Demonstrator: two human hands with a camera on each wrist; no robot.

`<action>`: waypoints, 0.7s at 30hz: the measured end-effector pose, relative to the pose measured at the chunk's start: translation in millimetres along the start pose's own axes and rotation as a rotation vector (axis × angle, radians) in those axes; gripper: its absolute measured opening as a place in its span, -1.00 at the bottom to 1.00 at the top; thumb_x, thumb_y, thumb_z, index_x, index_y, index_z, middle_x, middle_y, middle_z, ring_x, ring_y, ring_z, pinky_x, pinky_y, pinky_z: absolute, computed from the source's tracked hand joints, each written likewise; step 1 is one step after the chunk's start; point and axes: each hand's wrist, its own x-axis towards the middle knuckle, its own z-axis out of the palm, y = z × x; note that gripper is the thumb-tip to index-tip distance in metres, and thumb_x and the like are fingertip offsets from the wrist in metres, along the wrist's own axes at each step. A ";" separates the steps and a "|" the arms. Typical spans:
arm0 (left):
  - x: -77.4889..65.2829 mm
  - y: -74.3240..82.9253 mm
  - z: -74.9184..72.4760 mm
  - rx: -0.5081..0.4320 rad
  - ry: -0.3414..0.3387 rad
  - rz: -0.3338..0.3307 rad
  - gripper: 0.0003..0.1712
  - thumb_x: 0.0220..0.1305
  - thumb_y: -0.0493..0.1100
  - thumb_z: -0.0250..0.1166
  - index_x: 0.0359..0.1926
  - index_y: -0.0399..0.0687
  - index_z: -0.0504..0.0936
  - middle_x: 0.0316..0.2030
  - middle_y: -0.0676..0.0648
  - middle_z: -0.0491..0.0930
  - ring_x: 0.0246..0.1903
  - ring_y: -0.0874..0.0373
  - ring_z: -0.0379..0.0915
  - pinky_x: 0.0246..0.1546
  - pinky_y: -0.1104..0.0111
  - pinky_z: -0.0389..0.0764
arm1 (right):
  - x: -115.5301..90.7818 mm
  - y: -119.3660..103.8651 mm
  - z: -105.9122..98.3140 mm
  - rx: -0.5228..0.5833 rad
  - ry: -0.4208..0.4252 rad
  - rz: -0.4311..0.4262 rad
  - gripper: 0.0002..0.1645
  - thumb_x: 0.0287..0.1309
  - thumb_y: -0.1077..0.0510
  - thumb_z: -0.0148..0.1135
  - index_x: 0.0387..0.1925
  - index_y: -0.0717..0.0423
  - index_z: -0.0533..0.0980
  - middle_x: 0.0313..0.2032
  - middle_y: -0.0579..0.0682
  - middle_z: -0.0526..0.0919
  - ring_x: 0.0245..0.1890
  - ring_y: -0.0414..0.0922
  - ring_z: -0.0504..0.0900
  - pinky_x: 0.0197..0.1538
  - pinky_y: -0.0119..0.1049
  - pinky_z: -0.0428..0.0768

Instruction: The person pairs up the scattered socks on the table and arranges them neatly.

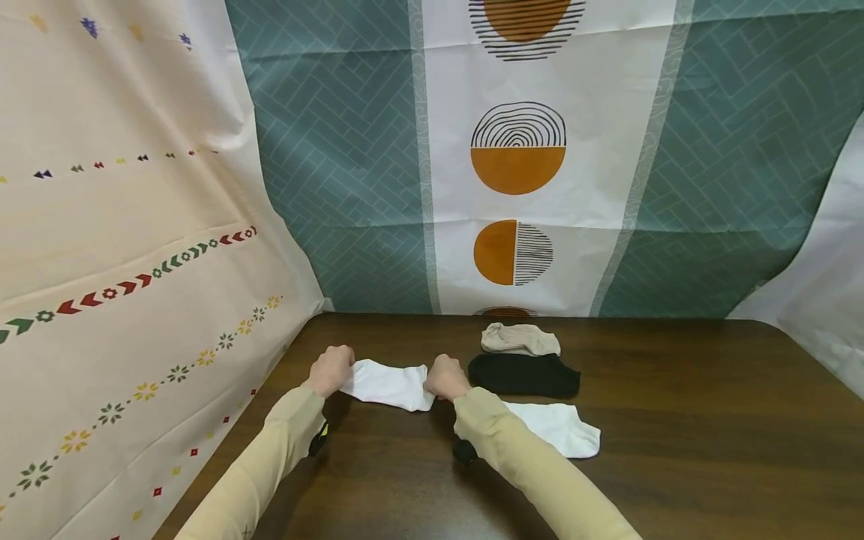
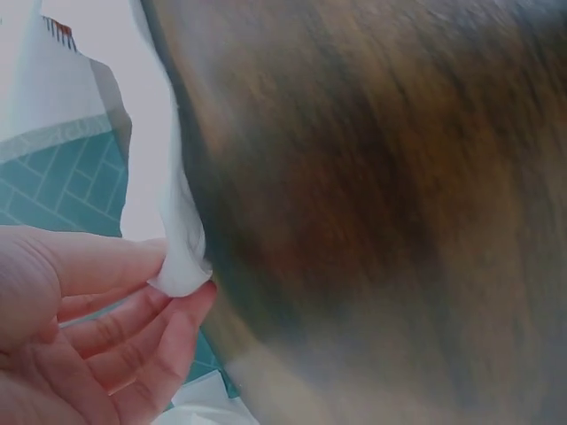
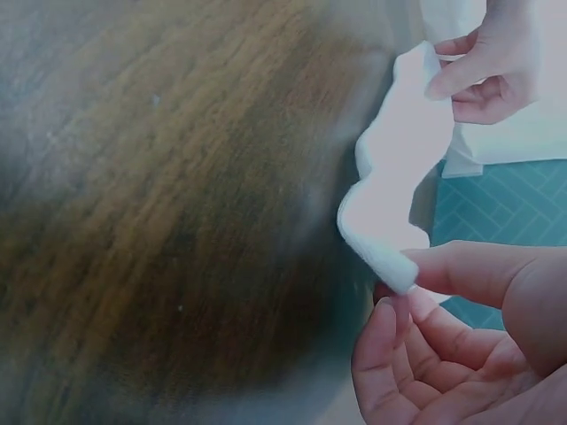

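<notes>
A white sock [image 1: 390, 384] is stretched between both hands at the left part of the table. My left hand [image 1: 331, 370] pinches its left end; in the left wrist view the thumb and fingers [image 2: 133, 332] close on the white fabric. At the other end my right hand [image 1: 446, 377] pinches the sock, and the right wrist view shows thumb and fingertips on its edge [image 3: 403, 270]. A second white sock [image 1: 556, 429] lies flat to the right, partly behind the right sleeve. Behind it lie a black sock [image 1: 525, 375] and a beige sock [image 1: 520, 340].
The dark brown wooden table [image 1: 688, 420] reaches back to a teal and white patterned curtain [image 1: 337, 150]. A cream embroidered cloth [image 1: 135, 300] hangs along the left side, and pale cloth [image 1: 826, 300] hangs at the right edge.
</notes>
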 end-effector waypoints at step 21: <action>-4.2 11.0 -12.4 -0.019 0.060 0.066 -0.77 -0.06 -0.51 0.00 -0.66 -0.15 0.42 -0.64 -0.04 0.37 -0.64 0.08 0.25 -0.68 0.24 0.31 | -10.5 -3.6 -15.2 0.108 -0.054 -0.058 -0.77 -0.14 0.38 0.20 -0.79 0.22 0.47 -0.80 -0.06 0.39 -0.76 -0.19 0.41 -0.61 -0.37 0.49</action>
